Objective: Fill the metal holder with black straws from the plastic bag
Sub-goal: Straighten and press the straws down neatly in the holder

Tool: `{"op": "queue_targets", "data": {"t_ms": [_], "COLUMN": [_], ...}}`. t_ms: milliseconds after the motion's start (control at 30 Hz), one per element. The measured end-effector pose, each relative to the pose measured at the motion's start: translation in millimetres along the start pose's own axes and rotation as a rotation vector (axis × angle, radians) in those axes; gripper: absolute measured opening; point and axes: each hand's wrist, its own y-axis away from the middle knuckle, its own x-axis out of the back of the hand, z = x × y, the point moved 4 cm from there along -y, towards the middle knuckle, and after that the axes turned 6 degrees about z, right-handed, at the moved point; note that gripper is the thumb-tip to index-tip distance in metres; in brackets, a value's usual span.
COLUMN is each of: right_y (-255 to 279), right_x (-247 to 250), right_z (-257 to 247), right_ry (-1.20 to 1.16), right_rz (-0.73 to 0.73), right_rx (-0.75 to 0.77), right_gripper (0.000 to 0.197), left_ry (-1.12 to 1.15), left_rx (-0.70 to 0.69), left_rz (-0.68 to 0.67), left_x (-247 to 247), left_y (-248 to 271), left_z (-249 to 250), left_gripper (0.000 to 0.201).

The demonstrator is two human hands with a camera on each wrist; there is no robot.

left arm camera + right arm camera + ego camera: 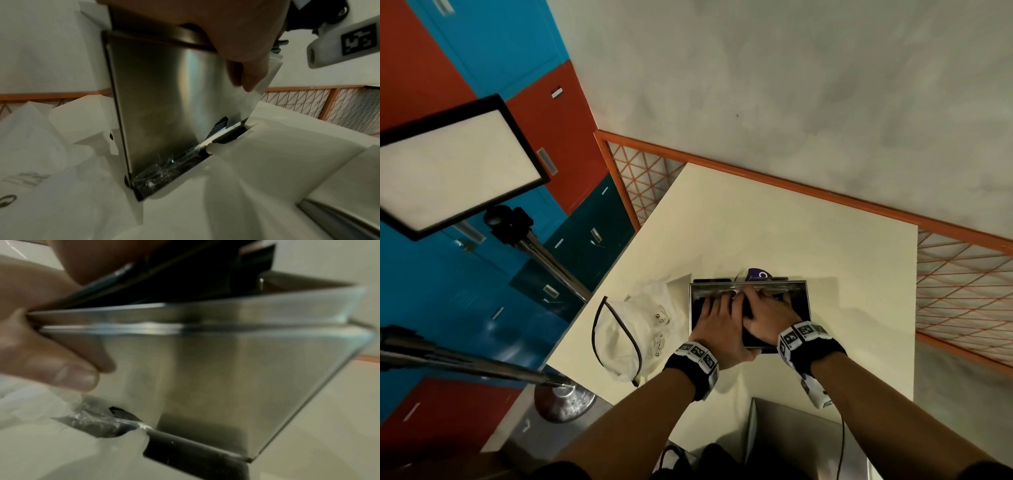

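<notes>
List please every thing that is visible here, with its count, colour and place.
metal holder: one, silver, on the table under both hands
black straws: a bundle, black, inside the holder
plastic bag: one, white, on the table left of the holder
table: one, cream
light panel: one, white with a black frame, on a stand at left
left hand: pressing on the straws
right hand: pressing on the straws
</notes>
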Motion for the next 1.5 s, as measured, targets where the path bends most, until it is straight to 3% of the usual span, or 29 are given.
{"op": "queue_targets", "data": {"t_ms": [133, 267, 367, 567, 667, 733, 900, 1033, 1500], "right_y": [5.1, 8.2, 7.4, 3.3, 2.7, 1.1, -5.2, -1.2, 33.7], "right_x": [-2.1, -0.5, 0.3, 16.8, 19.5, 16.9, 2.7, -4.5, -1.1], "right_z": [1.5, -1.6, 1.6, 17.6, 19.6, 17.5, 18.9, 21.5, 9.3], "right_ry": [0.135, 0.215, 0.225, 0.246, 0.348, 0.398, 0.219, 0.262, 0.273], "right_rz": [0.013, 0.031, -0.019, -0.322, -0.344, -0.324, -0.320, -0.248, 0.029], "right_rx": [0.077, 0.142, 0.181, 0.207, 0.257, 0.283, 0.227, 0.224, 0.334], "right_gripper": [0.064, 0.058, 0.064, 0.098, 0.124, 0.129, 0.121, 0.120, 0.083], "left_ry": [-0.042, -0.044, -0.036, -0.028, -0.029, -0.015, -0.014, 0.005, -0.059], "left_rx": [0.024, -0.016, -0.010, 0.007, -0.001, 0.014, 0.008, 0.006, -0.089], "left_rz": [-0.153, -0.237, -0.249, -0.240, -0.213, -0.233, -0.233, -0.246, 0.049], "left_x": [-0.6, -0.2, 0.6, -1.2, -0.4, -2.7, -1.1, 0.3, 11.6], "left_y": [-11.8, -20.6, -20.5, -21.4, -22.0, -22.4, -24.9, -24.2, 3.1], "left_z": [-7.4, -13.5, -14.2, -17.1, -16.9, -17.8, -18.9, -17.5, -3.1], "left_gripper": [0.120, 0.127, 0.126, 0.121, 0.124, 0.129, 0.124, 0.121, 0.082]}}
